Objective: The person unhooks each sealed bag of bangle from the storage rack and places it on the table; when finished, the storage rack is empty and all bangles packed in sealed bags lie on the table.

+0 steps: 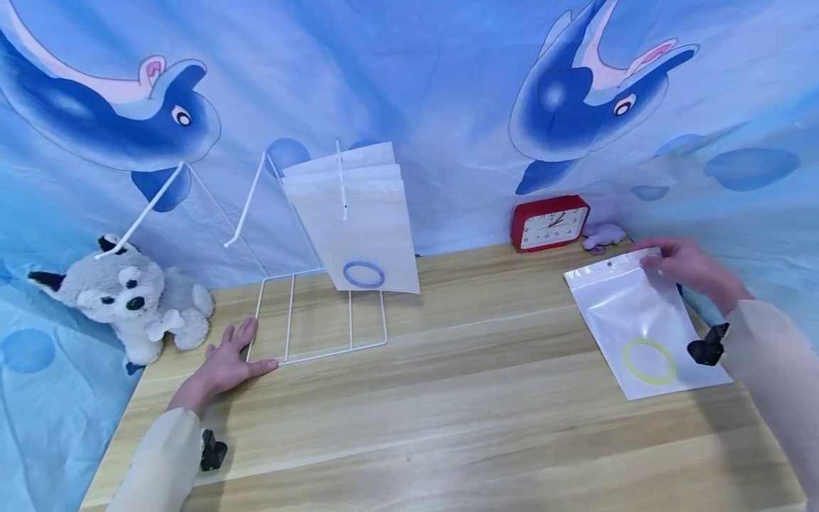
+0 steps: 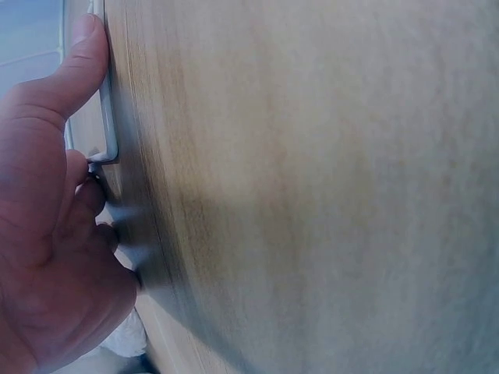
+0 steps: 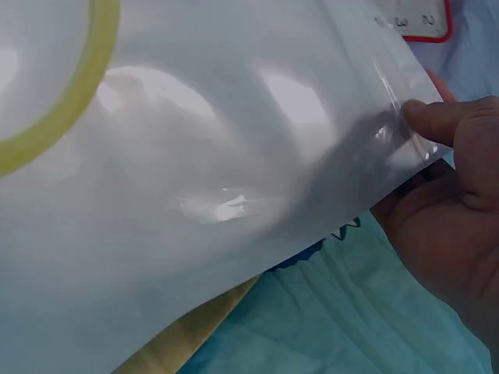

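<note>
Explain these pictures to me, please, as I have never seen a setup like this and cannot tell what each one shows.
There is no machine here, only a person's two bare hands. The wide picture comes from a camera worn on the head, looking forward and down. The two closer ones come from cameras on the left and right wrists.

On the wooden table stands a white wire rack holding white packets, the front one marked with a blue ring. A plush dog sits to the left; a red clock stands farther right at the back.

The left hand touches the rack's near left corner. The right hand pinches a white pouch with a yellow ring by its top edge.
</note>
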A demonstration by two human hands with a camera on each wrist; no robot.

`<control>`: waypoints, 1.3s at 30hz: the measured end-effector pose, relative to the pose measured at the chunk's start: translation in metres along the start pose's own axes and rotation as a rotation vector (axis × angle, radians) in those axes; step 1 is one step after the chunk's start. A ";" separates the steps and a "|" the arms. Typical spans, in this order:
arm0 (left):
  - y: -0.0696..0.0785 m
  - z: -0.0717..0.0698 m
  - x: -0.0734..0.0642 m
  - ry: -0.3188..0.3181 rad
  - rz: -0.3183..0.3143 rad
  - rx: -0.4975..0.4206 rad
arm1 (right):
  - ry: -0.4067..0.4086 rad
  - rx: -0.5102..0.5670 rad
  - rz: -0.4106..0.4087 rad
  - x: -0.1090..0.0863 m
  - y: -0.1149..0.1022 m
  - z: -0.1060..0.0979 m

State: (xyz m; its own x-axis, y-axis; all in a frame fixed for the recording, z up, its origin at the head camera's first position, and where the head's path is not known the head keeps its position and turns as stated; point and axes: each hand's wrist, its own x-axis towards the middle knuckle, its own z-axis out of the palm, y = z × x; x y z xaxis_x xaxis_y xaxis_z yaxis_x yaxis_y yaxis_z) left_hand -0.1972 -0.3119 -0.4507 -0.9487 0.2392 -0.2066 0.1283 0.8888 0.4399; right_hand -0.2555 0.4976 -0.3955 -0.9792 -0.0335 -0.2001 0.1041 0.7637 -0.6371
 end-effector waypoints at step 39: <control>0.001 -0.001 0.003 -0.006 -0.014 -0.010 | 0.273 -0.194 0.096 0.040 0.018 0.046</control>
State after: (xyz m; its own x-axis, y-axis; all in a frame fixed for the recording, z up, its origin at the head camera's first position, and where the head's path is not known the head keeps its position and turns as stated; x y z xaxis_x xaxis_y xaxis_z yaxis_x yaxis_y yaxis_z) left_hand -0.2005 -0.3110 -0.4497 -0.9486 0.2293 -0.2182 0.1121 0.8881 0.4458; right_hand -0.2851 0.4799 -0.4491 -0.9797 0.1983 -0.0292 0.1888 0.8642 -0.4664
